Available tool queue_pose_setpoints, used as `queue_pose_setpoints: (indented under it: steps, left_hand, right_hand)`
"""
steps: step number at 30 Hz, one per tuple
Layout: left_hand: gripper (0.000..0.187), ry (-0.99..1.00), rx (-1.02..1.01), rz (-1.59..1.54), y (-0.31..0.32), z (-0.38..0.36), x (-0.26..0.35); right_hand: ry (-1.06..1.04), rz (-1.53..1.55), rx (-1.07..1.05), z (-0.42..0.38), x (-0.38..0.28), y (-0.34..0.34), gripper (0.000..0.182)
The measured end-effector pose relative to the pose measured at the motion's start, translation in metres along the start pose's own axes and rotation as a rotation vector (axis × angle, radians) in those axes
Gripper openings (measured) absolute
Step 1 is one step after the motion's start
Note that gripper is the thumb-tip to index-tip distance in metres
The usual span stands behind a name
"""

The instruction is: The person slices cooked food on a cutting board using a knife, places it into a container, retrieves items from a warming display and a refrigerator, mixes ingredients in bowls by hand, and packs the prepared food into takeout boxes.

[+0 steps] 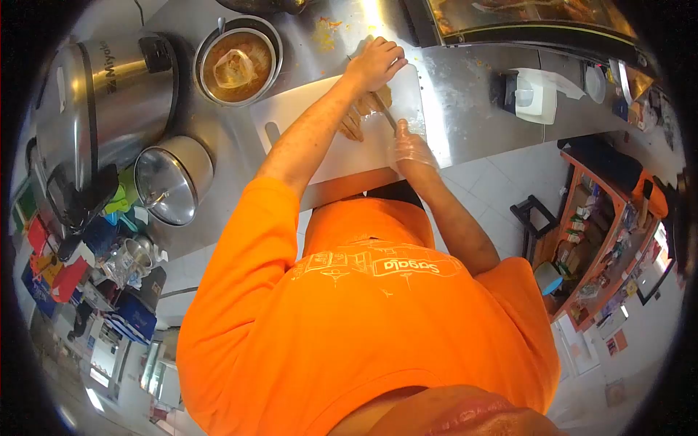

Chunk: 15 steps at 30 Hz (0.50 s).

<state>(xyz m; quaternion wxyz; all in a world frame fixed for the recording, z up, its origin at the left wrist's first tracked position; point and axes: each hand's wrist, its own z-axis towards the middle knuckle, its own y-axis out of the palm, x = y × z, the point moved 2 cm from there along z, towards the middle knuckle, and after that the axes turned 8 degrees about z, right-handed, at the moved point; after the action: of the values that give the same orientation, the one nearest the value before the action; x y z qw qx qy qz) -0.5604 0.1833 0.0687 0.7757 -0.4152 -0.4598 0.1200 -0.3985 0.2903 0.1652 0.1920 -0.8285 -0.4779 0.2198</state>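
Observation:
My right hand [413, 149], in a clear plastic glove, is closed around the handle of a knife [385, 110]. The blade slants up and left across brown pieces of food [352, 125] on a white cutting board [320, 109]. Over the upper part of the blade lies my left hand [376, 65], bare, its fingers curled; what is under them is hidden. A thin dark tip shows just left of that hand. More brown food sits between the two hands, near the board's right part.
A metal bowl [273, 54] at the upper left holds brownish liquid and a plastic bag. Nearer stands a lidded steel pot [190, 163], beside a large steel appliance [131, 94]. Orange scraps [327, 35] lie beyond the board. A white container [536, 98] is at the right.

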Motion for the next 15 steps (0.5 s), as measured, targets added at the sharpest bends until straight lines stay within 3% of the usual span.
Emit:
queue_pose_setpoints:
  steps: [5, 7, 10, 13, 15]
  left_hand:
    - [0.02, 0.073, -0.025, 0.154, -0.01, 0.002, -0.007]
    - [0.02, 0.067, 0.014, 0.18, -0.007, 0.005, -0.013]
    - [0.022, 0.009, 0.107, -0.032, -0.012, 0.024, -0.01]
    - [0.021, -0.02, 0.113, -0.108, 0.009, 0.012, 0.002]
    - [0.022, -0.02, 0.06, 0.042, 0.002, 0.015, -0.001]
  right_hand:
    - [-0.107, 0.162, 0.062, 0.053, 0.024, 0.035, 0.044]
    - [-0.144, 0.1, 0.093, 0.054, 0.028, 0.02, 0.04]
    - [-0.193, -0.086, 0.13, -0.015, -0.003, -0.053, 0.035]
    - [-0.234, -0.112, 0.178, 0.012, 0.03, -0.025, 0.035]
    - [0.028, 0.091, 0.171, 0.04, 0.03, 0.004, 0.034]
